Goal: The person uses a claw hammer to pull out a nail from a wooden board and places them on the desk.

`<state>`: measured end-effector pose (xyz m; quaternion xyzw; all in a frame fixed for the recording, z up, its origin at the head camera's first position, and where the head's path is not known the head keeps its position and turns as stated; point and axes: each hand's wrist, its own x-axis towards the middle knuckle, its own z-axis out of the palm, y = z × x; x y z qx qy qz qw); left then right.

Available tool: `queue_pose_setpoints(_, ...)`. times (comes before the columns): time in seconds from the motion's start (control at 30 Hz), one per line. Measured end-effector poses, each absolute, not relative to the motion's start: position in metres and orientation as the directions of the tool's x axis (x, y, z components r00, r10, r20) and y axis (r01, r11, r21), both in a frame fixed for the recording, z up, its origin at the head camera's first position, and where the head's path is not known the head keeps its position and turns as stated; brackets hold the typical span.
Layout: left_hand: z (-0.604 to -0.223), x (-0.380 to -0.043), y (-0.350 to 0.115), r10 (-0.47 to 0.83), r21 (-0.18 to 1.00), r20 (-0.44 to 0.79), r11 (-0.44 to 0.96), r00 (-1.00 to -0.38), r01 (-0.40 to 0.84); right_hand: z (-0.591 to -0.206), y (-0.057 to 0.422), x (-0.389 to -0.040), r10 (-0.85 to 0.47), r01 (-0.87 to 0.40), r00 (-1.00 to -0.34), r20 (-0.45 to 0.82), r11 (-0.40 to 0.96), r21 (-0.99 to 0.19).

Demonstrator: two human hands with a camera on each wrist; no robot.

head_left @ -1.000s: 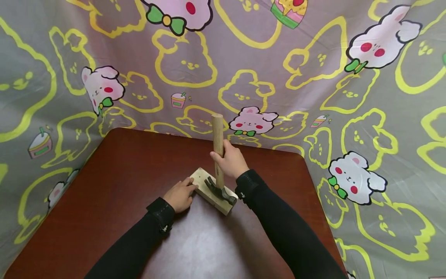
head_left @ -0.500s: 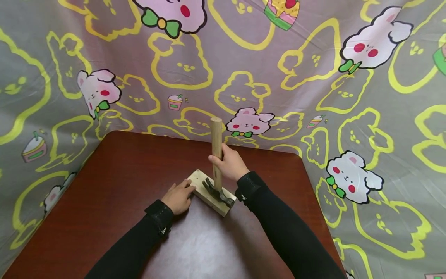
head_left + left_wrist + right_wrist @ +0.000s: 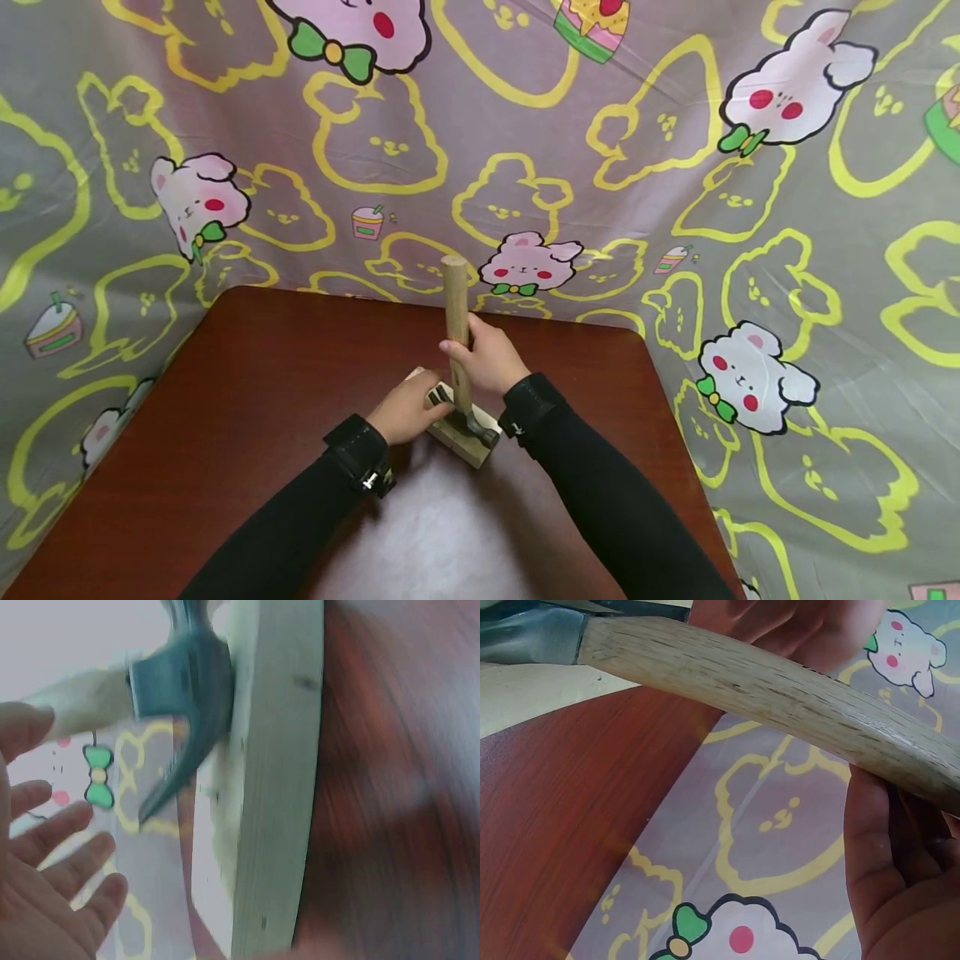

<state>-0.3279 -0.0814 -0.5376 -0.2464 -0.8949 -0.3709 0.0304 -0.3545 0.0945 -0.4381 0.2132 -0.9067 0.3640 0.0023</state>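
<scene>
A claw hammer [image 3: 456, 300] stands with its wooden handle up and its dark metal head [image 3: 187, 682] down against a pale wooden block [image 3: 467, 447]. My right hand [image 3: 493, 354] grips the handle about midway, thumb on the near side. My left hand [image 3: 405, 408] is over the block's left end, beside the claw. In the left wrist view its fingers [image 3: 82, 862] are spread and loosely bent with nothing in them. Small dark marks dot the block's side. The wooden handle [image 3: 780, 697] crosses the right wrist view, the right fingers curling at its lower edge.
The block lies on a reddish-brown table [image 3: 300, 358] with rounded far corners. A grey curtain [image 3: 405, 108] printed with yellow outlines and rabbit faces hangs behind it and along both sides.
My left hand has left the block's left edge and moved right, over the block toward the claw. The right hand keeps its grip; the handle leans slightly more to the left.
</scene>
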Motion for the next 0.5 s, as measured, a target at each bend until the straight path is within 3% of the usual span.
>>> queue_pose_setpoints(0.23,-0.532,-0.338,-0.068,0.375,0.861,0.171,0.392,-0.911,0.323,-0.434,0.095,-0.351,-0.369,-0.384,-0.914,0.168,0.655,-0.651)
queue_pose_setpoints(0.5,-0.533,-0.338,-0.06,0.343,0.849,0.149,0.437,-0.928,0.298,-0.421,0.1,-0.345,-0.355,-0.371,-0.917,0.182,0.588,-0.719)
